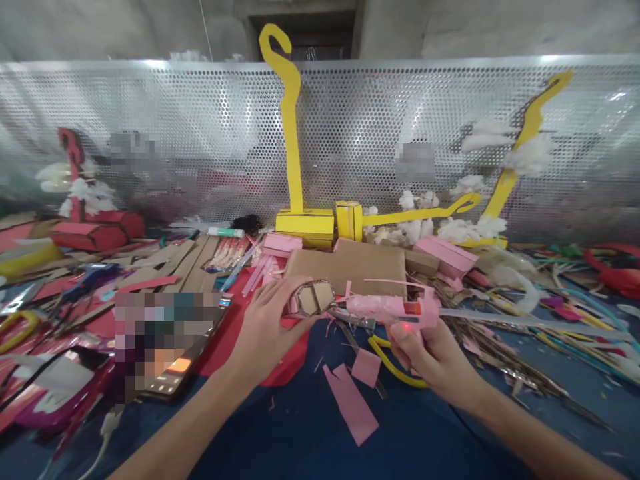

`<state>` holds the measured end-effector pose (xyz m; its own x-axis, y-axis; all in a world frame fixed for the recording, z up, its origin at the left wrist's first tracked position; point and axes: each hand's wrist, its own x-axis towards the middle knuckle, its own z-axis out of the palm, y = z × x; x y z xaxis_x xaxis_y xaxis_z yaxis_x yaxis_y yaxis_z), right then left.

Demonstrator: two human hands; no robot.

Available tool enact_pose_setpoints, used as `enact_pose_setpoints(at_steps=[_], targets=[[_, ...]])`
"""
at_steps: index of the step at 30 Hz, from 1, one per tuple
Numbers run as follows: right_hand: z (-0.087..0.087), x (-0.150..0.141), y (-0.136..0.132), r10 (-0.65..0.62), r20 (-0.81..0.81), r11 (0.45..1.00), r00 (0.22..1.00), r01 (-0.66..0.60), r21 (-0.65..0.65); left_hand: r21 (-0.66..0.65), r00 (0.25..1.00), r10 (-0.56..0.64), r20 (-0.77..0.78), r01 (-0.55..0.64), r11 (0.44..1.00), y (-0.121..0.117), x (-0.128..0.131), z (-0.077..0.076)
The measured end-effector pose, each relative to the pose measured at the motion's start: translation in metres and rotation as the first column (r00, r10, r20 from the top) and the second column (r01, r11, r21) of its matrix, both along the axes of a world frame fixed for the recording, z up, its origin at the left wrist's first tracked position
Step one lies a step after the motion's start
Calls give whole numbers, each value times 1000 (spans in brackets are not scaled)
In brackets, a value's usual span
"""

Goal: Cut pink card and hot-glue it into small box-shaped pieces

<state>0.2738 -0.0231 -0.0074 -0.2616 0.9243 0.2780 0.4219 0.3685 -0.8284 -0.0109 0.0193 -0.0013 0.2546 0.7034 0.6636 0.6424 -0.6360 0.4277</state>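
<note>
My left hand (265,333) is closed around a small cardboard box (316,298), whose many-sided brown end faces right. Some pink shows on the side by my fingers. My right hand (420,350) grips a pink hot glue gun (383,308) by its handle, and a red light glows near the thumb. The gun's nozzle points left, at the edge of the box's end; whether it touches I cannot tell. A long clear glue stick (510,320) runs out of the gun's back to the right.
Yellow-handled scissors (395,363) and pink paper scraps (353,403) lie below the gun. Behind stand a yellow hooked cardboard piece (290,133) on a yellow box and a brown cardboard sheet (370,267). A phone (187,353) lies left; a perforated metal panel (350,113) closes the back.
</note>
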Motion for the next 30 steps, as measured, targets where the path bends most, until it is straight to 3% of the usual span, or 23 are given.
enact_pose_setpoints(at_steps=[8, 14, 24, 30], targets=[[-10, 0, -1, 42, -15, 999, 999, -42, -7, 9, 1000, -4, -7, 4, 1000, 0, 0, -1], [-5, -2, -2, 38, -9, 999, 999, -38, 0, 16, 1000, -2, -14, 2, 1000, -1, -1, 0], [2, -3, 0, -96, 2, 995, 995, 96, 12, 17, 999, 30, 18, -31, 999, -2, 1, 0], [0, -6, -4, 14, -58, 1000, 998, -14, -14, 0, 999, 29, 41, -29, 1000, -1, 1, -1]])
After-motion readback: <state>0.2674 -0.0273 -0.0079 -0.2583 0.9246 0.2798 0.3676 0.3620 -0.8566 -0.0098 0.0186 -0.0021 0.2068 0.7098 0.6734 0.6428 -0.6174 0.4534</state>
